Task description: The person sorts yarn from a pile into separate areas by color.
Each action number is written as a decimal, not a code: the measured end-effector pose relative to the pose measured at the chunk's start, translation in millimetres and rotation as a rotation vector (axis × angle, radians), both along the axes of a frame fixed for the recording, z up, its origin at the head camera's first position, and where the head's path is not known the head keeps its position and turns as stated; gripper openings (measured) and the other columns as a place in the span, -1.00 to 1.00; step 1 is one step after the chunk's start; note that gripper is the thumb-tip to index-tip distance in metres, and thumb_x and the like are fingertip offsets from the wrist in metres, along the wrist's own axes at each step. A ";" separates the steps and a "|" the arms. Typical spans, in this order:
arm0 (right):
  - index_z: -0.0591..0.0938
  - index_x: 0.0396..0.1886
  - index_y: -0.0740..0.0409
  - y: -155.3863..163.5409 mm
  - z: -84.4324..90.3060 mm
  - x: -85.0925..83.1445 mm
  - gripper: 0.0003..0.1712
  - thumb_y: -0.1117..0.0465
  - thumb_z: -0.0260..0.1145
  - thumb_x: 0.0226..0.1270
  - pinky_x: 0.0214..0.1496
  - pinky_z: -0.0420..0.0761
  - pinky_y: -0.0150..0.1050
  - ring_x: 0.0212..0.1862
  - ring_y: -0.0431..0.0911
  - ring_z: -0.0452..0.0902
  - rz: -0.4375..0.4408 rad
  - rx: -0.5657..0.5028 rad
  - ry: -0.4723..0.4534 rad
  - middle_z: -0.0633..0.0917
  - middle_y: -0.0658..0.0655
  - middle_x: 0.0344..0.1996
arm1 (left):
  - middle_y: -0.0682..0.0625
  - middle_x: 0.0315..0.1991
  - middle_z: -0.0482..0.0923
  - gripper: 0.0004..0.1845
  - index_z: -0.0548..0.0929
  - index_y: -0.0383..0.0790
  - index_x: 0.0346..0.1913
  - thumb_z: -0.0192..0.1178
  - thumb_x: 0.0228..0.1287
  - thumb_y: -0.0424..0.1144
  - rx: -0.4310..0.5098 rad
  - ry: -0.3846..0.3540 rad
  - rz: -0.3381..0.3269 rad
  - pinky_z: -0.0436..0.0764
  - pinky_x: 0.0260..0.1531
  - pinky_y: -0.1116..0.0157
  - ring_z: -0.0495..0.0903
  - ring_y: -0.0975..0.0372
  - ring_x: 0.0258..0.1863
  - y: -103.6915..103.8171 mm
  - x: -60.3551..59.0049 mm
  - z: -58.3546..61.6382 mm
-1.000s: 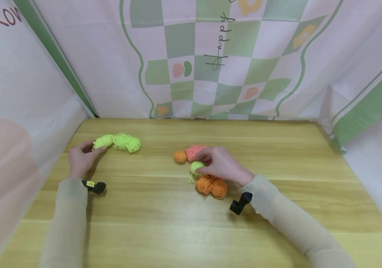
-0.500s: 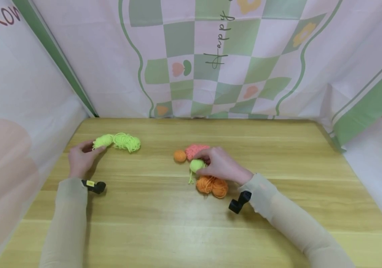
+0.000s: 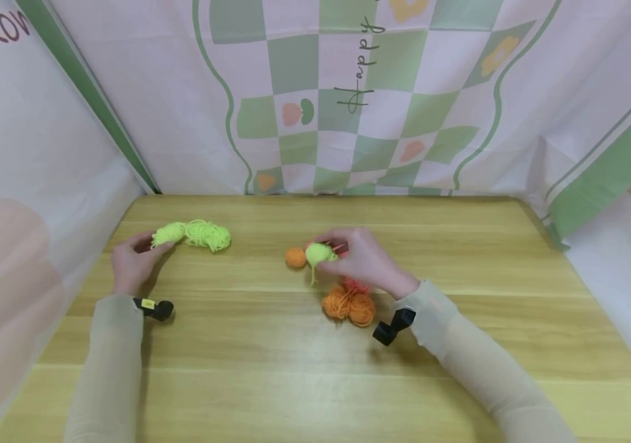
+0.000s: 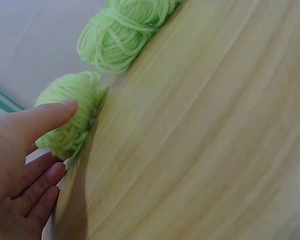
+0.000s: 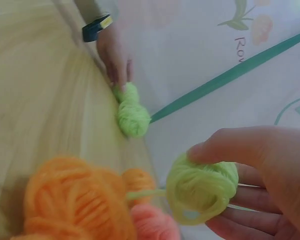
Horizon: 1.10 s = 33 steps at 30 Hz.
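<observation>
At the table's left side my left hand [image 3: 133,261] holds a neon-green yarn ball [image 3: 169,234], thumb on the near side and fingers behind it. A larger neon-green skein [image 3: 208,236] lies just beyond, to its right. Near the middle, my right hand [image 3: 364,258] pinches a pale green yarn ball [image 3: 320,254] between thumb and fingers, a loose tail hanging from it. The right wrist view shows this pale ball [image 5: 202,190] held off the table. Pink yarn [image 3: 356,285] lies partly hidden under my right hand.
A small orange yarn ball [image 3: 295,258] sits left of the right hand. A bigger orange yarn bundle [image 3: 349,306] lies in front of it. The wooden table [image 3: 249,369] ends at a hanging patterned cloth [image 3: 337,141] behind.
My right hand has lifted the pale green ball and carried it slightly left and away, over the pink yarn. The left hand stays in place on its ball.
</observation>
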State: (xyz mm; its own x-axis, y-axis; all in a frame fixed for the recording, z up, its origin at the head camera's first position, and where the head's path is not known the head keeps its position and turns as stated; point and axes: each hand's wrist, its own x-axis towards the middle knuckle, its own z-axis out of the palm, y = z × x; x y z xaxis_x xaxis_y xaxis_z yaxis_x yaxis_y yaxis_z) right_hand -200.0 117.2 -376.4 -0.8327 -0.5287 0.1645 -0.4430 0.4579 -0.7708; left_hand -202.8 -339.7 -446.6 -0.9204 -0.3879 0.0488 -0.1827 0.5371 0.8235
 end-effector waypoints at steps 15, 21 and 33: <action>0.74 0.07 0.14 -10.9 12.7 -0.1 -0.55 0.19 0.60 0.17 -0.13 0.73 -0.18 -0.10 -0.13 0.67 -0.017 -0.069 0.056 0.77 0.00 -0.13 | -0.26 0.19 0.59 -0.30 0.57 -0.31 0.32 0.47 0.24 0.04 0.006 -0.001 -0.005 0.54 0.02 0.32 0.52 0.06 0.07 1.5 0.5 1.2; 0.75 0.09 0.07 -14.0 15.3 0.5 -0.53 0.12 0.60 0.17 -0.09 0.72 -0.04 -0.10 -0.15 0.67 -0.037 -0.082 0.070 0.76 -0.01 -0.07 | -0.26 0.19 0.59 -0.28 0.57 -0.31 0.33 0.43 0.25 0.09 -0.013 0.000 -0.007 0.50 -0.01 0.35 0.51 0.05 0.09 -0.2 -0.2 -0.2; 0.76 0.06 0.10 -31.2 28.2 1.5 -0.53 0.13 0.62 0.14 -0.02 0.65 -0.14 -0.08 -0.18 0.62 -0.003 -0.131 0.192 0.77 -0.07 -0.08 | -0.24 0.20 0.59 -0.29 0.58 -0.30 0.32 0.43 0.26 0.09 -0.018 0.003 -0.001 0.50 0.01 0.33 0.51 0.06 0.10 0.3 0.7 1.5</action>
